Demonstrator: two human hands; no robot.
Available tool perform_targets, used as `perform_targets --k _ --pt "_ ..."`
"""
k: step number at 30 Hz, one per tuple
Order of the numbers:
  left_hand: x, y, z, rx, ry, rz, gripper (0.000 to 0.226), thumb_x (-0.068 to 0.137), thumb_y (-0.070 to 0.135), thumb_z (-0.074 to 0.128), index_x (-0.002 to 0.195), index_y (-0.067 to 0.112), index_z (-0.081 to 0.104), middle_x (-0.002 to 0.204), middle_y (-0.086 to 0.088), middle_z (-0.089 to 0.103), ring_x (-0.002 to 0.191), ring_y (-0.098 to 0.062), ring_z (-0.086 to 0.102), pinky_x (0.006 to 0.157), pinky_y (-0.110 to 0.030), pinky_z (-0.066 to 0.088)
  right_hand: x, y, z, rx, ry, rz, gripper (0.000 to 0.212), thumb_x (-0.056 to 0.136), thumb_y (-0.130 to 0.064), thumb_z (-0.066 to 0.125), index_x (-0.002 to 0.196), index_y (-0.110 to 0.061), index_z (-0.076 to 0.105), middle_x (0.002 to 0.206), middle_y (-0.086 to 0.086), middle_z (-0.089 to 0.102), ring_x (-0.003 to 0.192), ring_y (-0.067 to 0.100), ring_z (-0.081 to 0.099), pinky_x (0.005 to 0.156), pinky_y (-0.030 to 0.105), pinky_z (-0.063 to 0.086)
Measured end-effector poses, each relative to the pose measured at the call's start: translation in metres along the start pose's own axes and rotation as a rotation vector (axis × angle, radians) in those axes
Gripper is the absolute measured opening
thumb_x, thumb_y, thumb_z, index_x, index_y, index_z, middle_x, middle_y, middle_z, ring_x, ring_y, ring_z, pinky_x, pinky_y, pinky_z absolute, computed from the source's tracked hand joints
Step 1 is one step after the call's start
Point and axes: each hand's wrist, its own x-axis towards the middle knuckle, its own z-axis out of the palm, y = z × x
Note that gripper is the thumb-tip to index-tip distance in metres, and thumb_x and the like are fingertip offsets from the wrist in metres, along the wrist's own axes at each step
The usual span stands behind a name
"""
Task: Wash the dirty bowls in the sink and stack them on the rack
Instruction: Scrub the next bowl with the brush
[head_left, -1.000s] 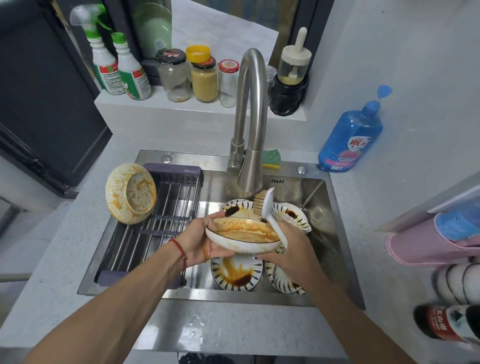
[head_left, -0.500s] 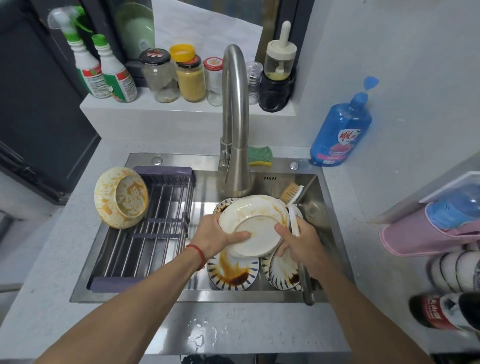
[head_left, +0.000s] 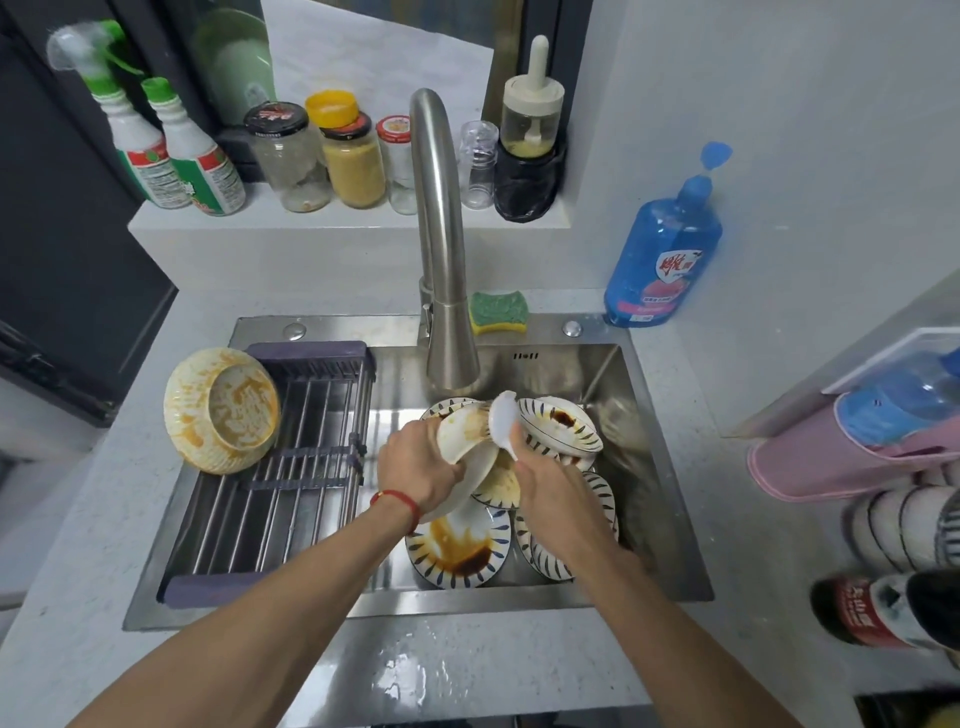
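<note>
The left hand (head_left: 415, 470) grips a white bowl (head_left: 467, 457) by its rim, tilted on edge above the sink (head_left: 660, 499), sauce smeared inside it. The right hand (head_left: 550, 488) is closed round the handle of a white brush (head_left: 505, 423), whose head lies against the bowl's upper edge. Under the hands, more dirty bowls (head_left: 460, 548) with striped rims lie piled in the basin, brown sauce pooled in them. The tap (head_left: 441, 249) arches over the pile. On the rack (head_left: 291, 467) across the sink's left part, one sauce-streaked bowl (head_left: 223, 410) rests on its side at the far left corner. A sponge (head_left: 498, 312) lies behind the tap, a blue soap bottle (head_left: 665, 244) on the counter (head_left: 78, 571) to the right.
</note>
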Motion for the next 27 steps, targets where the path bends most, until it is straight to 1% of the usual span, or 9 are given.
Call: perform_targets --k 3,7,10,13,15,17,20,23,27 --pt "0.003 -0.004 -0.003 0.023 -0.011 0.002 0.032 0.073 0.027 0.09 0.099 0.019 0.073 0.093 -0.004 0.075 0.089 -0.026 0.069 0.079 -0.037 0.06 -0.009 -0.012 0.001 0.035 -0.081 -0.057 0.06 0.111 -0.022 0.041 0.162 -0.04 0.016 0.109 0.007 0.067 0.077 0.019 0.065 0.062 0.031 0.051" --pt "-0.001 -0.007 -0.008 0.075 -0.053 0.048 0.026 0.075 0.029 0.089 0.089 0.024 0.069 0.084 -0.001 0.073 0.082 -0.025 0.07 0.076 -0.039 0.061 0.006 -0.004 -0.006 0.033 -0.073 0.039 0.053 0.111 -0.025 0.04 0.161 -0.036 0.027 0.102 0.005 0.066 0.078 0.017 0.063 0.065 0.037 0.053" --pt "-0.003 -0.01 -0.008 0.067 -0.067 0.054 0.03 0.074 0.026 0.09 0.098 0.018 0.074 0.092 -0.003 0.076 0.088 -0.025 0.07 0.08 -0.04 0.06 -0.006 -0.011 -0.005 0.06 -0.135 0.003 0.053 0.111 -0.027 0.041 0.16 -0.039 0.026 0.114 0.002 0.066 0.092 0.019 0.067 0.076 0.037 0.057" --pt "-0.003 -0.015 -0.01 0.0 -0.08 0.053 0.034 0.072 0.026 0.09 0.103 0.019 0.076 0.095 -0.002 0.077 0.089 -0.024 0.07 0.082 -0.04 0.06 0.003 0.0 -0.009 0.099 -0.096 0.069 0.051 0.111 -0.028 0.04 0.16 -0.037 0.031 0.1 -0.008 0.062 0.092 0.016 0.063 0.081 0.041 0.057" --pt "-0.002 -0.019 -0.014 -0.056 -0.094 0.036 0.039 0.07 0.021 0.092 0.106 0.02 0.077 0.097 -0.001 0.078 0.092 -0.023 0.07 0.084 -0.038 0.059 0.002 0.0 -0.005 0.161 -0.107 0.07 0.05 0.11 -0.032 0.039 0.158 -0.04 0.031 0.114 -0.003 0.065 0.099 0.016 0.062 0.085 0.041 0.055" --pt "-0.003 -0.023 -0.016 -0.143 -0.119 0.005 0.044 0.067 0.017 0.095 0.107 0.021 0.077 0.097 0.0 0.078 0.093 -0.022 0.072 0.086 -0.039 0.06 0.006 0.005 -0.003 0.186 -0.112 0.114 0.048 0.11 -0.03 0.04 0.156 -0.04 0.035 0.105 0.0 0.067 0.089 0.015 0.061 0.076 0.036 0.052" --pt "-0.003 -0.028 -0.02 -0.235 -0.108 -0.03 0.043 0.063 0.017 0.097 0.102 0.022 0.078 0.097 0.002 0.078 0.093 -0.021 0.072 0.087 -0.042 0.061 0.015 0.011 -0.003 0.194 -0.112 0.192 0.046 0.108 -0.024 0.04 0.152 -0.036 0.046 0.087 0.0 0.063 0.081 0.018 0.06 0.075 0.042 0.051" --pt "0.001 -0.03 -0.026 -0.264 -0.103 -0.036 0.042 0.062 0.019 0.098 0.097 0.023 0.077 0.094 0.005 0.077 0.091 -0.019 0.072 0.086 -0.043 0.061 0.016 0.005 0.0 0.305 -0.125 0.194 0.049 0.106 -0.022 0.041 0.152 -0.039 0.045 0.087 0.002 0.061 0.075 0.018 0.055 0.067 0.042 0.048" --pt "0.002 -0.036 -0.035 -0.345 -0.141 -0.036 0.042 0.061 0.013 0.098 0.095 0.024 0.076 0.095 0.004 0.077 0.092 -0.018 0.072 0.085 -0.04 0.06 0.021 0.01 -0.001 0.355 -0.133 0.259 0.046 0.107 -0.022 0.042 0.15 -0.034 0.05 0.09 0.002 0.063 0.075 0.022 0.064 0.065 0.04 0.051"
